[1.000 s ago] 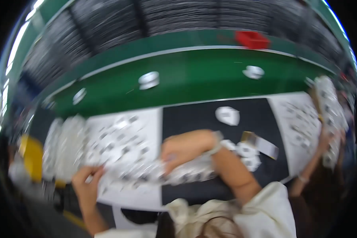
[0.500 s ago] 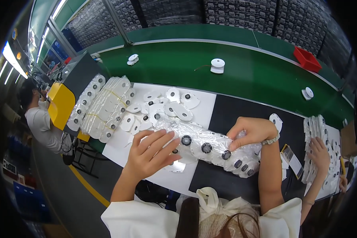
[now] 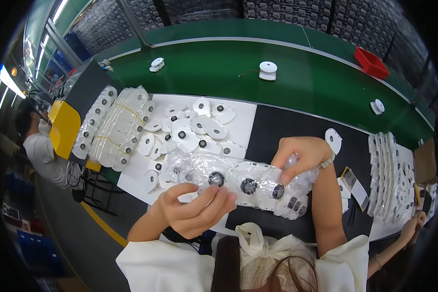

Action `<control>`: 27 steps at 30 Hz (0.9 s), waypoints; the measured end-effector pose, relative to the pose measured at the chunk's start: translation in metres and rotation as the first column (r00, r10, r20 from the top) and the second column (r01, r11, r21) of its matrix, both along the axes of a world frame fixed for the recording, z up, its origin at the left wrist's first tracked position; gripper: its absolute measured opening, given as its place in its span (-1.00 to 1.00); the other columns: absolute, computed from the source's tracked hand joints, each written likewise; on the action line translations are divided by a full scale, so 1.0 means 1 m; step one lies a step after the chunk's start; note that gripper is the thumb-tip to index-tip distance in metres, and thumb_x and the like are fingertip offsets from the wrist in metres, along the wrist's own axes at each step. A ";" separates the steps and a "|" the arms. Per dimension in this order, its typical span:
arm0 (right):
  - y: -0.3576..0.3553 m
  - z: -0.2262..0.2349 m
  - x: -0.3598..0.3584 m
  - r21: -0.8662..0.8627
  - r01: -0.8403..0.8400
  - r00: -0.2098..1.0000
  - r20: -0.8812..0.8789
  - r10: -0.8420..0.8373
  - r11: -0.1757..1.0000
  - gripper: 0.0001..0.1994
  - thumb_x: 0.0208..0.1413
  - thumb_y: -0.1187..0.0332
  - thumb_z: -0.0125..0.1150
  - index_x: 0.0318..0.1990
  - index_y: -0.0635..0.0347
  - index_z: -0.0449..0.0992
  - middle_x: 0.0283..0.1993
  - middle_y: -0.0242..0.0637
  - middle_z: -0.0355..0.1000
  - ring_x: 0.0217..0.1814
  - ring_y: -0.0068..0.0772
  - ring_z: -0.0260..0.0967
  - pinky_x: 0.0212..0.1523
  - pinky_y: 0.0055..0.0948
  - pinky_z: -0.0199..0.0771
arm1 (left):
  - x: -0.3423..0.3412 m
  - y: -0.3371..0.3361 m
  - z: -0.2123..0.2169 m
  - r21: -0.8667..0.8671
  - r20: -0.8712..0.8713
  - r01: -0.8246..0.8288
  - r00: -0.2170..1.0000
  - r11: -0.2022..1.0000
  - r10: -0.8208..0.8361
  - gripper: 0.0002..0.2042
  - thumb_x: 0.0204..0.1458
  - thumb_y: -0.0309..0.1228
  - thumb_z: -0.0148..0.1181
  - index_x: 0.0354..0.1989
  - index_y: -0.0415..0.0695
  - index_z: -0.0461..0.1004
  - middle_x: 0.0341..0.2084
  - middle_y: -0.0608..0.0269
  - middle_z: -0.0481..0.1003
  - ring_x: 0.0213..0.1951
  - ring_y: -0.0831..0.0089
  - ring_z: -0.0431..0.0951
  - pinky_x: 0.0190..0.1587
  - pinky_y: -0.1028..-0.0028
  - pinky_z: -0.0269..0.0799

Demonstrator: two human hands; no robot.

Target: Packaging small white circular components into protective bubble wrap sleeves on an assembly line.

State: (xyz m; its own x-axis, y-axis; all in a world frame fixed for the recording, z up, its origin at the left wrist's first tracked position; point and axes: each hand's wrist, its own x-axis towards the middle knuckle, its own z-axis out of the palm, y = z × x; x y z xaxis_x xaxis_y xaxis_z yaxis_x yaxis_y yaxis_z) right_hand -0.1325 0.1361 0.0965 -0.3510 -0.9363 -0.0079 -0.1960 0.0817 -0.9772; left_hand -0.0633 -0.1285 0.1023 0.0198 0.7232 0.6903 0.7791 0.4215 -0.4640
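Observation:
A clear plastic bag (image 3: 238, 170) with a row of white rounded parts with dark round centres inside stretches across my front above the table. My right hand (image 3: 302, 155) grips its bunched right end between thumb and fingers. Beneath its left portion, my left hand (image 3: 194, 210) has loosely bent, parted fingers near or touching the front edge; it does not grip the film. Loose white parts (image 3: 182, 136) of the same look are heaped on the white tabletop (image 3: 238, 117) beyond and left of the bag.
Filled bags (image 3: 119, 129) bound with yellow bands lie at the left. White spools (image 3: 267, 70) rest on the green conveyor (image 3: 219, 58). At right are a black mat (image 3: 287, 126), a small card (image 3: 356, 190), more stacked bags (image 3: 384, 180) and another person's hand (image 3: 412, 226). A red bin (image 3: 371, 63) stands far right.
My left hand has moved from spread over the bag's left end to lower in front of it, fingers more bent. The other person's hand has left the stacked bags and moved farther right.

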 end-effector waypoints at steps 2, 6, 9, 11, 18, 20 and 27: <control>0.000 -0.001 0.000 -0.049 -0.027 1.000 0.009 0.027 0.998 -0.76 -0.11 0.33 0.18 -0.37 0.38 0.47 -0.53 -0.25 0.44 -0.50 -0.64 0.29 -0.42 -0.61 0.26 | 0.002 0.003 0.002 0.004 -0.007 0.003 1.000 1.000 -0.003 -0.85 -0.26 -0.30 0.24 -0.46 0.02 0.51 -0.45 0.48 0.43 -0.33 0.61 0.39 -0.34 0.50 0.13; -0.005 0.004 0.004 -0.061 -0.023 0.999 -0.026 0.021 0.998 -0.78 -0.13 0.41 0.19 -0.35 0.42 0.46 -0.51 -0.17 0.45 -0.55 -0.55 0.37 -0.54 -0.59 0.28 | 0.006 0.008 0.007 -0.004 -0.042 0.039 0.998 0.999 -0.039 -0.87 -0.24 -0.47 0.13 -0.45 -0.05 0.52 -0.46 0.47 0.44 -0.35 0.64 0.39 -0.38 0.57 0.15; -0.012 0.001 0.005 -0.062 -0.037 0.999 0.001 0.037 0.997 -0.78 -0.12 0.42 0.17 -0.34 0.43 0.45 -0.51 -0.16 0.44 -0.55 -0.57 0.37 -0.54 -0.61 0.27 | 0.006 0.012 0.005 0.002 -0.106 0.061 0.993 0.998 -0.060 -0.85 -0.24 -0.52 0.09 -0.45 -0.06 0.53 -0.48 0.46 0.43 -0.37 0.65 0.40 -0.44 0.59 0.09; -0.012 -0.003 0.005 -0.065 -0.030 0.998 -0.065 0.026 0.997 -0.78 -0.10 0.40 0.16 -0.34 0.42 0.45 -0.54 -0.19 0.43 -0.59 -0.59 0.32 -0.56 -0.61 0.25 | 0.004 0.012 0.008 -0.034 -0.119 0.053 0.991 0.998 -0.057 -0.84 -0.26 -0.53 0.08 -0.46 -0.07 0.53 -0.49 0.46 0.43 -0.38 0.65 0.39 -0.46 0.60 0.06; -0.019 -0.007 0.006 -0.070 0.070 0.996 -0.051 -0.073 0.995 -0.79 -0.07 0.37 0.13 -0.39 0.41 0.45 -0.64 -0.28 0.36 -0.64 -0.66 0.17 -0.59 -0.59 0.17 | 0.010 0.008 -0.003 0.000 0.022 -0.068 0.997 0.998 0.068 -0.84 -0.35 -0.53 0.15 -0.49 -0.11 0.50 -0.45 0.33 0.44 -0.40 0.55 0.39 -0.46 0.50 0.07; -0.023 -0.004 0.007 -0.014 0.089 0.994 -0.068 -0.090 0.996 -0.78 -0.04 0.34 0.11 -0.44 0.38 0.45 -0.68 -0.31 0.31 -0.63 -0.68 0.13 -0.58 -0.60 0.16 | 0.011 0.007 0.003 0.030 0.079 -0.094 0.993 0.995 0.092 -0.84 -0.35 -0.54 0.15 -0.48 -0.14 0.48 -0.49 0.31 0.44 -0.44 0.52 0.38 -0.47 0.48 0.09; -0.031 -0.014 0.006 0.050 0.351 0.906 -0.272 -0.326 0.935 -0.74 -0.01 0.26 0.08 -0.52 0.32 0.46 -0.69 -0.40 0.29 -0.61 -0.71 0.09 -0.56 -0.62 0.13 | 0.009 0.017 0.004 0.499 0.615 -0.393 0.788 0.773 0.003 -0.81 -0.36 -0.70 0.10 -0.47 -0.28 0.41 -0.64 0.23 0.39 -0.59 0.44 0.35 -0.51 0.49 0.24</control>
State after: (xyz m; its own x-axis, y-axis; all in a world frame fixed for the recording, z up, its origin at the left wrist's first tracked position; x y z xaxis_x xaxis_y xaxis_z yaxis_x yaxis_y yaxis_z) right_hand -0.1262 0.1050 0.0828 -0.6488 -0.7599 0.0410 -0.3812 0.2779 -0.8817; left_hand -0.0546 -0.1116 0.1067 -0.5956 0.1206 0.7942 0.6683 0.6230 0.4066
